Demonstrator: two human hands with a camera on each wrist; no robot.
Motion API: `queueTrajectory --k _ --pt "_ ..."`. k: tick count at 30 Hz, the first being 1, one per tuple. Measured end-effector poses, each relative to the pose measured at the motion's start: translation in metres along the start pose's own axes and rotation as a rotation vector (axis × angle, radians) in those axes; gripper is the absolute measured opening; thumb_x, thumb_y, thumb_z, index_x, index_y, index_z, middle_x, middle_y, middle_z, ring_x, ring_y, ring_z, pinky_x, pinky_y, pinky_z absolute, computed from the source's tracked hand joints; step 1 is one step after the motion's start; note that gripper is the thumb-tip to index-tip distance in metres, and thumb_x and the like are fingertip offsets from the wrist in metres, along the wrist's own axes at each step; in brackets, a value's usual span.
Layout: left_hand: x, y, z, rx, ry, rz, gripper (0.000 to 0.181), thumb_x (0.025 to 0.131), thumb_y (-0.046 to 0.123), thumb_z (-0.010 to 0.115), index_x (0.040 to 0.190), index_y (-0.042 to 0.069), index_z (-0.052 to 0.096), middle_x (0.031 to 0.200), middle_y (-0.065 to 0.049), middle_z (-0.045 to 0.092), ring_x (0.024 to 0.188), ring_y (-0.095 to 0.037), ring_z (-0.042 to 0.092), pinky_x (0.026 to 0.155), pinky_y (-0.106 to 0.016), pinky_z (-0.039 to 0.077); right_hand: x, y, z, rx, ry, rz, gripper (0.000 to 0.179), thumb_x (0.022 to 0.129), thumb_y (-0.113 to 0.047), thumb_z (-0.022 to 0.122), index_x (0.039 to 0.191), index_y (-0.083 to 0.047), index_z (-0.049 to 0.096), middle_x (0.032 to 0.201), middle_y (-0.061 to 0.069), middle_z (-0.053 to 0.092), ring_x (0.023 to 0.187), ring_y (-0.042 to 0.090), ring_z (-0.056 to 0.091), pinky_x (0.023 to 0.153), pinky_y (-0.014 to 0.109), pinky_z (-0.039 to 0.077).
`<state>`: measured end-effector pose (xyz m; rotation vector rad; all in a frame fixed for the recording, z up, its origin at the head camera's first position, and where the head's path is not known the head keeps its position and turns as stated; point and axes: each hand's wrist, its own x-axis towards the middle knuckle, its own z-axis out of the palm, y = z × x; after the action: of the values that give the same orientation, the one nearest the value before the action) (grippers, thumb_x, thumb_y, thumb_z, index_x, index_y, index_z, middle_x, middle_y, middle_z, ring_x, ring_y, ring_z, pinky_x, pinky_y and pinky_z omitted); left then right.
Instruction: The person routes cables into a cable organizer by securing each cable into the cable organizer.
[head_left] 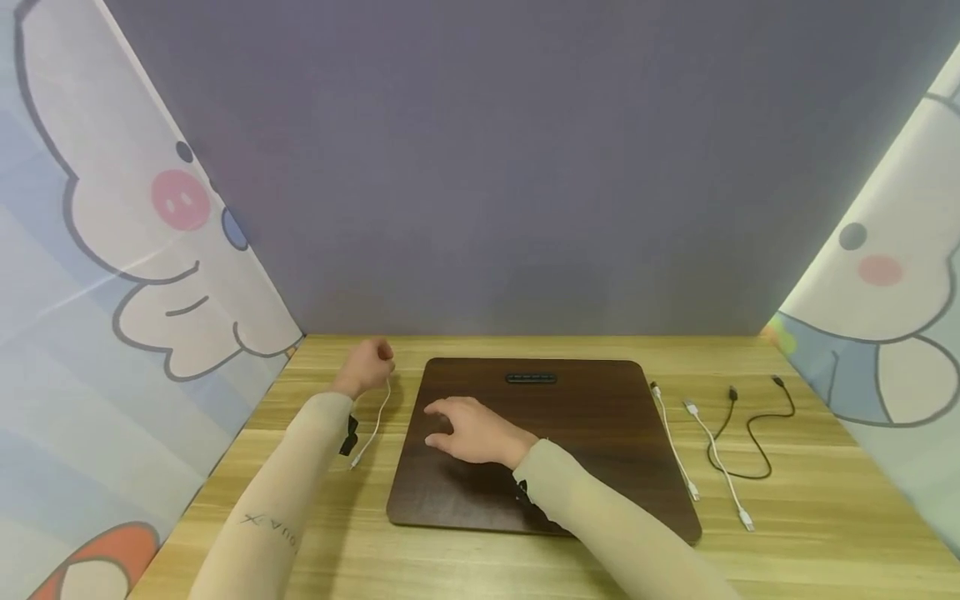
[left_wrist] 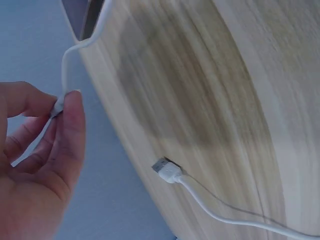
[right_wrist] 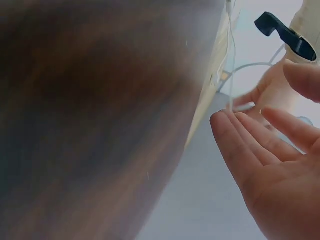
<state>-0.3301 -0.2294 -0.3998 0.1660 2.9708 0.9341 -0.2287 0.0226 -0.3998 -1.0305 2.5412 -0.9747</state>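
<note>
My left hand [head_left: 367, 367] is at the left of the wooden table, beyond the dark brown board's left edge. Its thumb and fingers pinch one end of a white cable [head_left: 383, 406], whose other visible end lies nearer me. From the left wrist, a white USB plug [left_wrist: 169, 172] shows on the wood, apart from the fingers; whether it belongs to the pinched cable I cannot tell. My right hand [head_left: 472, 429] hovers over the left part of the brown board [head_left: 585, 425], thumb apart from the fingers and nothing held.
A black slotted strip [head_left: 531, 378] lies near the board's far edge. Right of the board are a white cable [head_left: 675, 446], a second white cable [head_left: 718, 458] and a black cable [head_left: 761, 446]. A grey panel [head_left: 525, 208] stands behind the table [head_left: 360, 550], with cartoon-printed sheets at both sides.
</note>
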Motion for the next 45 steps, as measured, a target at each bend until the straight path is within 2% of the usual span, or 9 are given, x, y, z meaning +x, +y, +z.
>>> queueTrajectory --k 5,10,13,19,24,30,38,41,45 --pt "-0.004 0.006 -0.003 -0.053 0.062 0.036 0.021 0.097 0.009 0.058 0.113 -0.003 0.062 0.106 -0.018 0.062 0.085 -0.029 0.061 0.071 -0.040 0.051 0.008 -0.001 0.010 0.123 0.026 0.026 0.050 0.100 -0.026 0.067 0.142 -0.001 0.055 0.141 0.013 0.059 0.123 0.025 0.060 0.099 0.031 0.049" --pt "-0.009 0.010 -0.005 -0.193 0.097 0.044 0.016 0.099 0.008 0.058 0.111 -0.001 0.062 0.102 -0.017 0.065 0.079 -0.025 0.066 0.068 -0.035 0.054 0.019 -0.008 0.019 0.217 0.048 0.031 0.052 0.100 -0.028 0.067 0.143 -0.002 0.055 0.136 0.016 0.062 0.120 0.026 0.062 0.098 0.031 0.050" --pt "-0.012 0.014 -0.006 -0.244 0.121 0.060 0.013 0.097 0.007 0.058 0.108 0.001 0.063 0.098 -0.015 0.066 0.076 -0.023 0.067 0.067 -0.035 0.055 0.025 -0.014 0.023 0.259 0.060 0.047 0.054 0.099 -0.030 0.068 0.143 -0.002 0.055 0.133 0.018 0.064 0.118 0.026 0.064 0.095 0.031 0.051" --pt "-0.018 0.020 -0.008 -0.297 0.145 0.089 0.015 0.096 0.007 0.060 0.108 -0.002 0.064 0.097 -0.015 0.067 0.074 -0.022 0.068 0.072 -0.042 0.059 0.030 -0.019 0.028 0.364 0.067 0.156 0.055 0.097 -0.031 0.069 0.143 -0.004 0.056 0.127 0.013 0.066 0.112 0.023 0.064 0.087 0.036 0.054" --pt "-0.023 0.027 -0.008 -0.389 0.164 0.106 0.019 0.097 0.007 0.061 0.110 -0.006 0.063 0.100 -0.016 0.065 0.079 -0.024 0.069 0.071 -0.036 0.060 0.033 -0.020 0.032 0.479 0.071 0.196 0.052 0.096 -0.028 0.071 0.140 -0.003 0.058 0.121 0.009 0.066 0.110 0.023 0.063 0.086 0.039 0.053" --pt "-0.031 0.041 -0.012 -0.459 0.157 0.123 0.019 0.098 0.008 0.064 0.111 -0.006 0.063 0.102 -0.016 0.064 0.084 -0.029 0.069 0.072 -0.033 0.060 0.038 -0.022 0.037 0.584 0.077 0.187 0.050 0.095 -0.025 0.071 0.138 -0.002 0.058 0.118 0.006 0.067 0.108 0.020 0.063 0.093 0.042 0.051" --pt "-0.040 0.061 -0.016 -0.508 0.142 0.145 0.021 0.098 0.009 0.064 0.111 -0.007 0.063 0.103 -0.016 0.065 0.084 -0.029 0.069 0.075 -0.034 0.059 0.041 -0.019 0.039 0.912 0.040 0.180 0.042 0.095 -0.014 0.070 0.130 0.007 0.058 0.117 0.008 0.066 0.109 0.019 0.064 0.105 0.046 0.047" --pt "-0.040 0.067 -0.015 -0.537 0.134 0.147 0.018 0.097 0.007 0.064 0.109 -0.005 0.063 0.103 -0.017 0.064 0.085 -0.030 0.069 0.075 -0.035 0.060 0.040 -0.017 0.038 0.951 0.055 0.176 0.036 0.095 -0.009 0.069 0.124 0.010 0.059 0.123 0.014 0.064 0.112 0.021 0.064 0.104 0.043 0.048" --pt "-0.038 0.070 -0.013 -0.549 0.136 0.148 0.013 0.097 0.005 0.064 0.107 -0.004 0.064 0.103 -0.017 0.064 0.083 -0.028 0.068 0.075 -0.034 0.060 0.036 -0.014 0.036 0.929 0.064 0.160 0.029 0.095 -0.004 0.067 0.119 0.013 0.060 0.119 0.019 0.065 0.111 0.030 0.066 0.098 0.041 0.052"
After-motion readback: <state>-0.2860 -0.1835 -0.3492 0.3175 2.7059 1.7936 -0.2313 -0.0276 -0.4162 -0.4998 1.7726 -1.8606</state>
